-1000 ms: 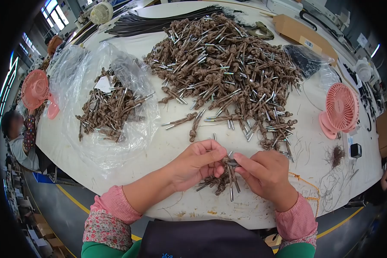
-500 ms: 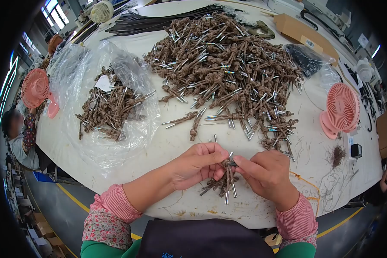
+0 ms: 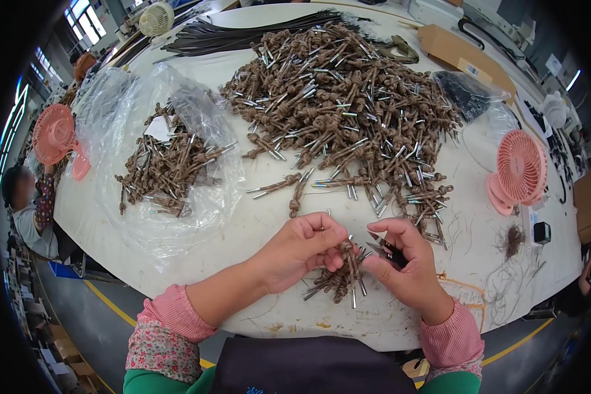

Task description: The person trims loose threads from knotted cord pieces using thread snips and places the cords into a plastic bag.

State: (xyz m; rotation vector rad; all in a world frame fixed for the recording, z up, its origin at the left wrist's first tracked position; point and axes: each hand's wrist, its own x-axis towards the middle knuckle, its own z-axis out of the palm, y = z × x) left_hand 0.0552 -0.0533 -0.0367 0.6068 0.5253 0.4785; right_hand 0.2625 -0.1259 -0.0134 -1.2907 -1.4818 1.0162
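My left hand (image 3: 305,253) pinches a knotted brown cord (image 3: 350,262) with metal tips. Just right of it, my right hand (image 3: 407,266) is wrapped round small black thread snips (image 3: 391,252), whose blades stand apart and point toward the cord. Under the hands lies a small bunch of knotted cords (image 3: 335,284). Two loose cords rest beyond my left hand, one of them (image 3: 297,197) pointing toward me. Farther off rises a large pile of knotted brown cords (image 3: 354,98) with silvery tips.
On the left, a clear plastic bag (image 3: 197,223) holds more cords (image 3: 171,164). Pink fans stand at left (image 3: 54,134) and right (image 3: 521,167). A black box (image 3: 542,232) and thread scraps (image 3: 513,241) lie at right. Another person (image 3: 33,213) sits at far left.
My right hand has opened slightly and shifted back from the cord, and the snips now show with their blades apart. My left hand keeps its pinch in nearly the same place.
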